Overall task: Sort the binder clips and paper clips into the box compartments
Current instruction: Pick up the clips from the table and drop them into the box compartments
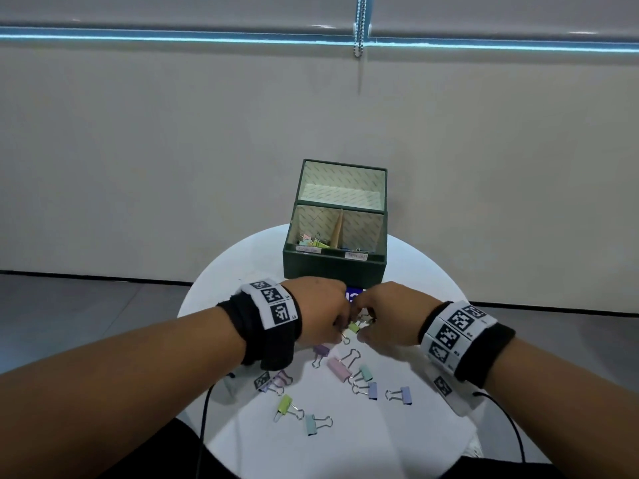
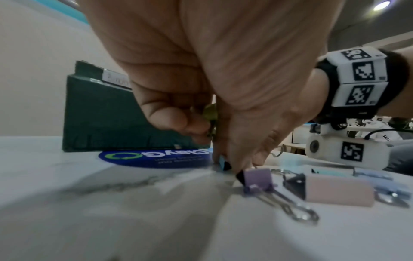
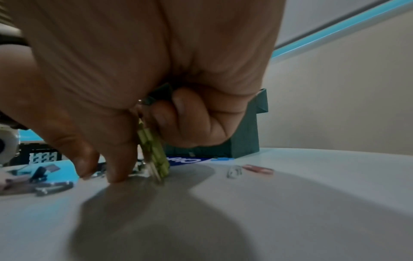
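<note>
Both hands meet in front of the dark green box (image 1: 332,271). My right hand (image 1: 377,319) pinches a green binder clip (image 3: 154,150) that hangs down to the table. It also shows between the two hands as the green clip (image 1: 353,327). My left hand (image 1: 328,316) has its fingers curled round a small yellow-green clip (image 2: 211,113), with its thumb tip down by a blue clip (image 2: 222,162). Several pastel binder clips lie loose nearby, among them a pink one (image 1: 339,368) and a purple one (image 2: 257,176). The box's front left compartment (image 1: 311,242) holds binder clips.
The round white table (image 1: 415,444) carries a blue round sticker (image 1: 354,293) just before the box. A silver paper clip (image 3: 233,172) and a red one (image 3: 259,169) lie to the right of my right hand. Cables trail off both wrists at the table's near edge.
</note>
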Demonstrator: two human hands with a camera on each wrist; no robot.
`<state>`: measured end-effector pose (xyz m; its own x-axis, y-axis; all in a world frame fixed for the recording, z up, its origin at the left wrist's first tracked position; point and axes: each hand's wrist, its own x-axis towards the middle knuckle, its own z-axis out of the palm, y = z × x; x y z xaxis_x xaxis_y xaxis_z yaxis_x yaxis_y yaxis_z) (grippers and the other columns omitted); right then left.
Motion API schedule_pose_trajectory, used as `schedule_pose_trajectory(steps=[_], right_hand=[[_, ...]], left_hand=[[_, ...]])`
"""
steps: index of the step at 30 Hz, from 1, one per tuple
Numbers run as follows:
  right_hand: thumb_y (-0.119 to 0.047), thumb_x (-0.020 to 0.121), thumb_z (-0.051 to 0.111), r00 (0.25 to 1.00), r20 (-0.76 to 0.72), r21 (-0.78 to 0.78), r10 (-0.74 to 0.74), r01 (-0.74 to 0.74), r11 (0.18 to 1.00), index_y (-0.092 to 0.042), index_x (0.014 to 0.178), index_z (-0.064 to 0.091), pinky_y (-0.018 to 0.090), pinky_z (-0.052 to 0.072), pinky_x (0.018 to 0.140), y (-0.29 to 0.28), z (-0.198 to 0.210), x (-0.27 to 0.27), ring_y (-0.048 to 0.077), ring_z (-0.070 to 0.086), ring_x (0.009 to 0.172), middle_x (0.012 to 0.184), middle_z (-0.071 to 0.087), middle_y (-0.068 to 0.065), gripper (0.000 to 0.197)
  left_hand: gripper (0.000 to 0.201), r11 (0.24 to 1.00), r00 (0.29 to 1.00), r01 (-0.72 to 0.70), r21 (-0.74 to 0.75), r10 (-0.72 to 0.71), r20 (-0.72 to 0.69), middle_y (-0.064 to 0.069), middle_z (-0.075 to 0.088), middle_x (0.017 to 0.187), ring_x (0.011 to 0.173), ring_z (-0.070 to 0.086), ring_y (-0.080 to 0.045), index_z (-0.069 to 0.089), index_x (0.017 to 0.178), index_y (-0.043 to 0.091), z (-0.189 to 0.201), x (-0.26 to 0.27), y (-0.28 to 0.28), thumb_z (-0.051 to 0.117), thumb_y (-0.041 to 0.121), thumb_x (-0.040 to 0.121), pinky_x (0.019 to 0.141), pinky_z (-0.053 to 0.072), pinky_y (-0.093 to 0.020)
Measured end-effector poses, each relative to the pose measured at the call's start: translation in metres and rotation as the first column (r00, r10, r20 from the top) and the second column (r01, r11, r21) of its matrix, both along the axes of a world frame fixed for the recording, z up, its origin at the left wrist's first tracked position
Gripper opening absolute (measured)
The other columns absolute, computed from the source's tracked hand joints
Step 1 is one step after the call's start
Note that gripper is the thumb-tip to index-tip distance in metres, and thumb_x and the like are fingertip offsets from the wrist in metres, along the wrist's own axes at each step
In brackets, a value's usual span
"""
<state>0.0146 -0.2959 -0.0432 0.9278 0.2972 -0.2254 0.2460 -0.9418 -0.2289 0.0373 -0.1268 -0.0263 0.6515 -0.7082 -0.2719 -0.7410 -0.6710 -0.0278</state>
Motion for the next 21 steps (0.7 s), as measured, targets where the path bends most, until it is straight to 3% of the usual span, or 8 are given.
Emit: schedule_pose_trajectory(steps=[4, 6, 9, 13, 17, 19, 21], right_hand=[[-0.034, 0.087, 0.071, 0.996, -0.028, 0.011, 0.08, -0.08, 0.997, -0.034, 0.115, 0.067, 0.026, 0.052, 0.088, 0.001, 0.001, -0.001, 0.015, 0.06, 0.103, 0.117, 0.067, -0.008, 0.029], [-0.035, 0.087, 0.071, 0.995, -0.039, 0.017, 0.093, -0.092, 0.996, -0.033, 0.112, 0.065, 0.023, 0.052, 0.083, -0.001, 0.0, 0.0, 0.012, 0.057, 0.104, 0.117, 0.065, -0.008, 0.025], [-0.034, 0.085, 0.075, 0.995, -0.072, 0.159, 0.063, -0.051, 0.986, -0.033, 0.101, 0.063, 0.017, 0.047, 0.071, -0.002, 0.006, 0.007, 0.009, 0.056, 0.099, 0.103, 0.061, -0.014, 0.02], [-0.037, 0.084, 0.077, 0.998, -0.038, 0.368, -0.041, 0.052, 0.928, -0.032, 0.092, 0.065, 0.019, 0.045, 0.069, 0.004, 0.033, 0.022, 0.005, 0.061, 0.087, 0.092, 0.065, -0.014, 0.015], [-0.041, 0.081, 0.077, 0.974, 0.099, 0.492, -0.202, 0.128, 0.861, -0.026, 0.084, 0.066, 0.027, 0.046, 0.071, 0.013, 0.058, 0.053, 0.007, 0.06, 0.082, 0.089, 0.065, -0.011, 0.019], [-0.04, 0.082, 0.077, 0.944, 0.167, 0.525, -0.283, 0.158, 0.836, -0.022, 0.085, 0.066, 0.025, 0.043, 0.065, 0.02, 0.067, 0.069, 0.009, 0.058, 0.077, 0.086, 0.063, -0.008, 0.021], [-0.037, 0.084, 0.076, 0.929, 0.176, 0.547, -0.325, 0.182, 0.817, -0.021, 0.091, 0.067, 0.022, 0.04, 0.059, 0.028, 0.075, 0.079, 0.007, 0.056, 0.071, 0.084, 0.06, -0.009, 0.02]], left_hand=[[0.022, 0.999, 0.999, -0.037, -0.015, 0.037, -0.024, 0.006, 0.057, 0.099, 0.09, 0.058, -0.015, 0.066, 0.092, 0.026, 0.005, 0.005, 0.013, 0.071, 0.045, 0.082, 0.069, 0.043, -0.025], [0.02, 0.988, 0.999, -0.05, -0.147, 0.047, -0.023, 0.01, 0.053, 0.093, 0.082, 0.055, -0.01, 0.061, 0.084, 0.03, 0.019, 0.012, 0.026, 0.069, 0.048, 0.083, 0.069, 0.044, -0.024], [0.019, 0.931, 0.988, -0.117, -0.346, 0.143, 0.049, 0.014, 0.05, 0.09, 0.079, 0.052, -0.004, 0.059, 0.083, 0.03, 0.05, 0.032, 0.04, 0.069, 0.046, 0.085, 0.071, 0.045, -0.024], [0.025, 0.842, 0.939, -0.257, -0.473, 0.333, 0.082, 0.014, 0.053, 0.096, 0.088, 0.055, -0.011, 0.065, 0.097, 0.029, 0.072, 0.066, 0.046, 0.074, 0.047, 0.083, 0.073, 0.039, -0.026], [0.05, 0.733, 0.911, -0.353, -0.582, 0.41, -0.036, 0.013, 0.063, 0.116, 0.098, 0.058, -0.01, 0.057, 0.135, 0.036, 0.071, 0.088, 0.045, 0.072, 0.041, 0.087, 0.089, 0.039, -0.021], [0.043, 0.676, 0.899, -0.364, -0.641, 0.435, -0.051, 0.012, 0.068, 0.115, 0.092, 0.063, -0.01, 0.057, 0.135, 0.035, 0.069, 0.092, 0.048, 0.065, 0.032, 0.093, 0.095, 0.044, -0.023], [0.029, 0.641, 0.891, -0.348, -0.684, 0.454, -0.029, 0.012, 0.07, 0.105, 0.085, 0.063, -0.01, 0.065, 0.123, 0.032, 0.067, 0.089, 0.054, 0.061, 0.029, 0.095, 0.093, 0.05, -0.03]])
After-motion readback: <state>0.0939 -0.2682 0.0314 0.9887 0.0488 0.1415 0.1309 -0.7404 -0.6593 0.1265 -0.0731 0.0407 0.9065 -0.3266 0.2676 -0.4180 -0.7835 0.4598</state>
